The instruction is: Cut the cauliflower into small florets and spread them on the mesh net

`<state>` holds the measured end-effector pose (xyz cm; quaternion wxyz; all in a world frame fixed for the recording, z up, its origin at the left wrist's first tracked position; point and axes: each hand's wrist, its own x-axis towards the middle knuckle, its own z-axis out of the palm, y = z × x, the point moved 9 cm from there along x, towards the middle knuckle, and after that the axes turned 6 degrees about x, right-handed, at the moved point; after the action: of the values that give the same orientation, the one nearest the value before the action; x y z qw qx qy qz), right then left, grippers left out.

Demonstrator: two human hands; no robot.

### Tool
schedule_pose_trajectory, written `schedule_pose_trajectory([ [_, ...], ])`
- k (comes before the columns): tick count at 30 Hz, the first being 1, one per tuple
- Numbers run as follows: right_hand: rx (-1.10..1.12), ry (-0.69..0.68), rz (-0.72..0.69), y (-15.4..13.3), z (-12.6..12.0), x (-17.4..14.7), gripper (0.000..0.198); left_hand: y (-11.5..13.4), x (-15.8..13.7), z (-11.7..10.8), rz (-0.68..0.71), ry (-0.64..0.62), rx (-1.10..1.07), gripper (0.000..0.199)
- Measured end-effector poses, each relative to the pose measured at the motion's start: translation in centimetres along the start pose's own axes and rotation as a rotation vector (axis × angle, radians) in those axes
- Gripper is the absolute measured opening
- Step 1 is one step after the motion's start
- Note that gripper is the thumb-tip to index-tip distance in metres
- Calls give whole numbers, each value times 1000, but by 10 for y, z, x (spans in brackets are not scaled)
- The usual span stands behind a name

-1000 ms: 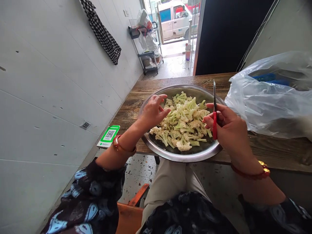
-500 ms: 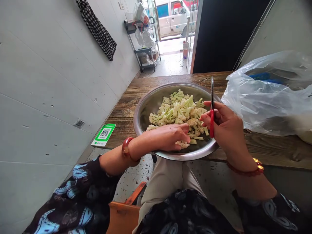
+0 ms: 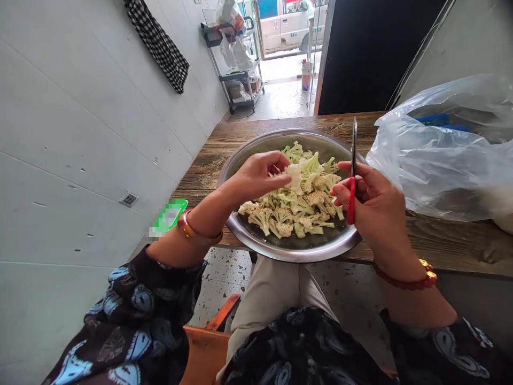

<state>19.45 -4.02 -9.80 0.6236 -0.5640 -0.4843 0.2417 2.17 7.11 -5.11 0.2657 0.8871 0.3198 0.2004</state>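
Observation:
A wide steel basin (image 3: 256,239) holds many pale green-white cauliflower florets (image 3: 304,206). Over its left half, my left hand (image 3: 262,174) pinches a cauliflower piece (image 3: 294,175) between thumb and fingers, above the other florets. My right hand (image 3: 374,200), at the basin's right rim, is closed around red-handled scissors (image 3: 352,187). Their dark blades point up and away from me and look closed together. The fingers hide part of the handles.
The basin sits on a dark wooden table (image 3: 436,235) near its front edge. At the right lies a large clear plastic bag (image 3: 436,166). A green-edged card (image 3: 170,214) is by the left wall. Farther back stand a shelf cart (image 3: 238,75) and a bucket (image 3: 306,76) near a doorway.
My left hand has risen from the front of the basin toward its far left, now with a cauliflower piece in the fingers. My right hand and the scissors have hardly moved.

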Motion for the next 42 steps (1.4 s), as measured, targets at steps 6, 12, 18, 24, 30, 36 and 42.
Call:
schedule_pose_trajectory([
  [6,-12,1,21,-1,0,-1,43,1,16,-12,53,159,440,26],
  [12,-10,7,20,-2,-1,-3,42,22,6,5,195,60,579,28],
  [18,29,0,55,-1,0,-4,43,40,-25,29,367,-153,604,18],
  [24,34,13,41,-5,-1,-3,44,27,-25,34,244,-216,804,16],
  [30,14,-9,28,-7,-2,-4,42,30,-26,45,251,-346,745,12],
  [36,-1,-15,4,-10,-2,-4,40,29,-50,77,398,-584,646,5],
  [42,1,-5,-9,-12,-3,-4,40,19,-41,69,295,-553,445,9],
])
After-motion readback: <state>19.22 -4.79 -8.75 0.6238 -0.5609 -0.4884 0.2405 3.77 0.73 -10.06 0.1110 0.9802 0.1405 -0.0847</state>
